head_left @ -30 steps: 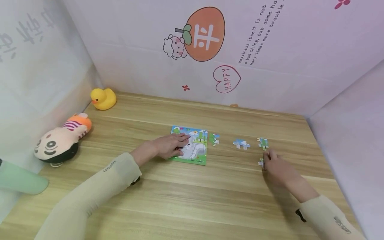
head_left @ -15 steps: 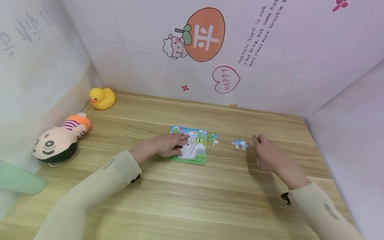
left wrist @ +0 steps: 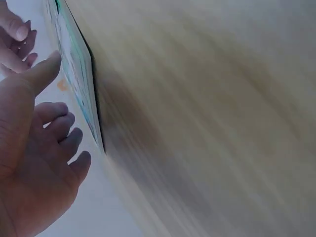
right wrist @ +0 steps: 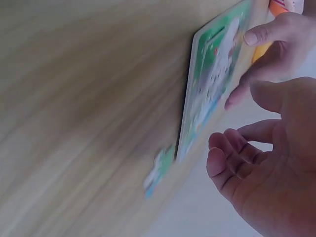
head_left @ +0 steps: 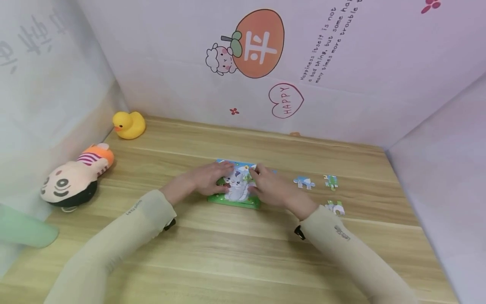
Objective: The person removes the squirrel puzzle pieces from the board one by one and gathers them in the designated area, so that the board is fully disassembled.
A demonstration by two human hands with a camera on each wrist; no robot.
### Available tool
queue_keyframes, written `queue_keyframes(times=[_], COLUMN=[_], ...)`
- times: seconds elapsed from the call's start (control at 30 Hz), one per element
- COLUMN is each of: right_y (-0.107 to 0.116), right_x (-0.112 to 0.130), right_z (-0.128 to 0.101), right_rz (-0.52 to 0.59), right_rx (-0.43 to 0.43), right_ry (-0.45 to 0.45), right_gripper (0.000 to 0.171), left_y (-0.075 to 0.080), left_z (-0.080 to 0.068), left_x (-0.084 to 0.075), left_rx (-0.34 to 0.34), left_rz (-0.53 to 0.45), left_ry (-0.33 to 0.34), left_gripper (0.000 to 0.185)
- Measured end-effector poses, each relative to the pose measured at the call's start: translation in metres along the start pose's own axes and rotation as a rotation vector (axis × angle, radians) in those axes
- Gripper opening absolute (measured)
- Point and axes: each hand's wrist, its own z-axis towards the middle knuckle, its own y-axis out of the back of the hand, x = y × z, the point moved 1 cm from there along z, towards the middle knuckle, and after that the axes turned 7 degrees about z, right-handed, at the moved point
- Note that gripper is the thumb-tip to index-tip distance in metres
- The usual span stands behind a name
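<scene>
A square jigsaw puzzle board with a grey bushy-tailed animal in its picture lies flat on the wooden table. My left hand is at its left side, thumb and fingers spread over that edge. Over the right part is my right hand, fingers pointing at the upper right corner. In the right wrist view its fingers are loosely bent and the palm shows nothing in it. A green and white puzzle piece lies beside the board's corner; in the head view the right hand mostly hides it.
Right of the board lie a blue puzzle piece, a green and blue piece and a grey-white piece. At the left are a yellow rubber duck, a plush doll and a mint-green cylinder. Walls enclose the table.
My right hand has left the loose pieces at the right, swept left and come over the board. The left hand has shifted slightly left, uncovering more of the animal picture.
</scene>
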Motion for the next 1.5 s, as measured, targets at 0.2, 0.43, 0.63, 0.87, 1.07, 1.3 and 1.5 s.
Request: queue_keyframes(times=[0.2,0.43,0.63,0.87,1.07,1.3,1.5], right_y=[-0.012,-0.02,-0.021,-0.022,-0.022,-0.026,-0.028], right_x=[0.011,0.009,0.0,-0.003,-0.002,-0.005,-0.002], right_z=[0.026,0.039,0.04,0.043,0.042,0.042,0.047], right_rz=[0.037,0.078,0.154,0.187,0.196,0.213,0.183], right_rx=[0.057,0.101,0.142,0.162,0.15,0.119,0.056], right_ry=[0.051,0.048,0.049,0.022,0.039,0.079,0.038], right_gripper=[0.074,0.078,0.085,0.086,0.081,0.061,0.059], left_y=[-0.003,-0.007,-0.006,-0.006,-0.006,-0.004,-0.005], left_z=[-0.006,-0.007,-0.006,-0.004,-0.005,-0.005,-0.005], left_x=[0.008,0.012,0.013,0.014,0.014,0.012,0.013], left_rx=[0.033,0.044,0.062,0.066,0.075,0.106,0.102], left_rz=[0.014,0.004,-0.003,-0.001,0.001,0.008,0.019], left_ry=[0.052,0.063,0.065,0.06,0.065,0.085,0.081], left_gripper=[0.085,0.085,0.086,0.087,0.087,0.087,0.087])
